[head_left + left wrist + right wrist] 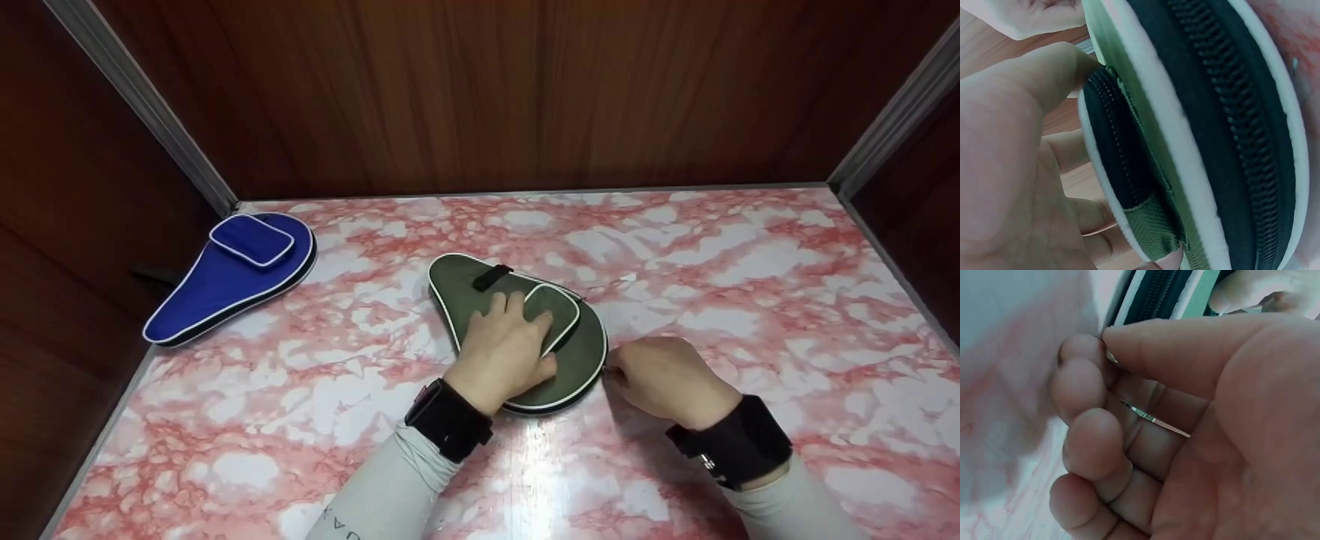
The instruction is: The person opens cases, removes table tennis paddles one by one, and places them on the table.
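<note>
A green table tennis bat case (577, 375) with white piping lies flat in the middle of the table, its narrow end pointing to the back left. My left hand (504, 341) rests on top, fingers spread over the small zipped pocket (1120, 152). In the left wrist view the closed black zipper (1235, 107) runs along the case's side. At the case's right edge my right hand (667, 379) has its fingers curled. Between thumb and forefinger it pinches the zipper pull (1111, 356), mostly hidden, with a glint of metal showing.
A blue bat case (232, 281) of the same shape, with white piping and a pocket, lies at the table's left edge. Brown wood-grain panels (525, 97) with metal corner strips enclose the red-and-white marbled table (750, 300) at the back and sides.
</note>
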A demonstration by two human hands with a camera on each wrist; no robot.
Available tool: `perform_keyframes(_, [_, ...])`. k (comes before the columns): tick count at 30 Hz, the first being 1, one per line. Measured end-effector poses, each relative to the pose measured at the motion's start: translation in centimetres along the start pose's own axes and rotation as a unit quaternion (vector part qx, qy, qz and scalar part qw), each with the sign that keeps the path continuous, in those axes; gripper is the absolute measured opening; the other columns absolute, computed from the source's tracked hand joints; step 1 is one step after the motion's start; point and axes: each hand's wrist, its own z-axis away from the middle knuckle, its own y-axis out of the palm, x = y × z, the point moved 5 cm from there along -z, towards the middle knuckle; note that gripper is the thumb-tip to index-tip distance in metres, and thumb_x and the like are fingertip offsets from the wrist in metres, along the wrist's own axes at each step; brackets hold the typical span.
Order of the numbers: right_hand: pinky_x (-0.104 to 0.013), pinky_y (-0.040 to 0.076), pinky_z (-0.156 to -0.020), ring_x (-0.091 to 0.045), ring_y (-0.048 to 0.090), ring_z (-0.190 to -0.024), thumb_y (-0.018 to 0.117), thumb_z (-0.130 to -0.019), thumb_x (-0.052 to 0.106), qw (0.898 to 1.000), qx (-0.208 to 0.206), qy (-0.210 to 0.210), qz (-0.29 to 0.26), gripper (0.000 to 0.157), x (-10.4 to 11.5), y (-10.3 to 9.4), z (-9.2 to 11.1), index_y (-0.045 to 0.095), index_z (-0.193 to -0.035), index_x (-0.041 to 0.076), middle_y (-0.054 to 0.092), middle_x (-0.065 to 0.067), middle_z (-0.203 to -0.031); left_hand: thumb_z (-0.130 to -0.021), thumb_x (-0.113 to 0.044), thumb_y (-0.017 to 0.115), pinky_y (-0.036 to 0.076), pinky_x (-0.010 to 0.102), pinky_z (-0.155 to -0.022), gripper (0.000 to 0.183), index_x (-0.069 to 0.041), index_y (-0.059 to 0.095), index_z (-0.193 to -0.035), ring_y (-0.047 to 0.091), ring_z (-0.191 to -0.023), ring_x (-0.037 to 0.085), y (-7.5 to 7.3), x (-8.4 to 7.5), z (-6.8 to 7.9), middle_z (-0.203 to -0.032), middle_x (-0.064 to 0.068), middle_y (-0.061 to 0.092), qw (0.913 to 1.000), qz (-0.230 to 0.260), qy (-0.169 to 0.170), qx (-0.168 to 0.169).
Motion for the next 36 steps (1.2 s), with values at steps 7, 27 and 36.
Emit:
perform_keyframes(7, [-0.043, 0.048, -0.053, -0.011, 0.051, -0.056, 0.080, -0.094, 0.014, 1.000, 0.014, -0.009, -0.011, 0.038, 1.1, 0.0, -0.1, 0.056, -0.067, 0.024, 0.048, 0.010, -0.060, -0.096, -0.049, 0.075, 0.058, 0.055, -0.090, 0.062, -0.020, 0.070, -0.151, 0.056, -0.127, 0.036, 0.0, 0.2, 0.0, -0.140, 0.020, 0.062, 1.0000, 0.002, -0.005, 0.005])
perform_keyframes(27, [-0.048, 0.053, -0.056, -0.014, 0.060, -0.061, 0.077, -0.100, 0.018, 0.999, 0.018, 0.032, -0.017, 0.032, -0.2, 0.1, -0.4, 0.062, -0.073, 0.024, 0.054, 0.009, -0.063, -0.088, -0.032, 0.095, 0.046, 0.052, -0.118, 0.075, -0.028, 0.064, -0.156, 0.042, -0.151, 0.047, -1.6, 1.8, 2.0, -0.174, 0.019, 0.036, 0.9747, 0.159, 0.112, 0.110])
perform_keyframes(36, [-0.053, 0.052, -0.060, -0.022, 0.058, -0.061, 0.067, -0.103, 0.010, 0.993, -0.025, 0.117, -0.024, 0.026, -2.7, 0.2, -0.7, 0.062, -0.078, 0.016, 0.053, 0.001, -0.064, -0.084, -0.062, 0.089, 0.021, 0.072, -0.126, 0.077, -0.044, 0.063, -0.155, 0.030, -0.162, 0.038, -0.6, 2.7, 1.8, -0.178, 0.008, 0.034, 0.9785, 0.109, 0.150, 0.091])
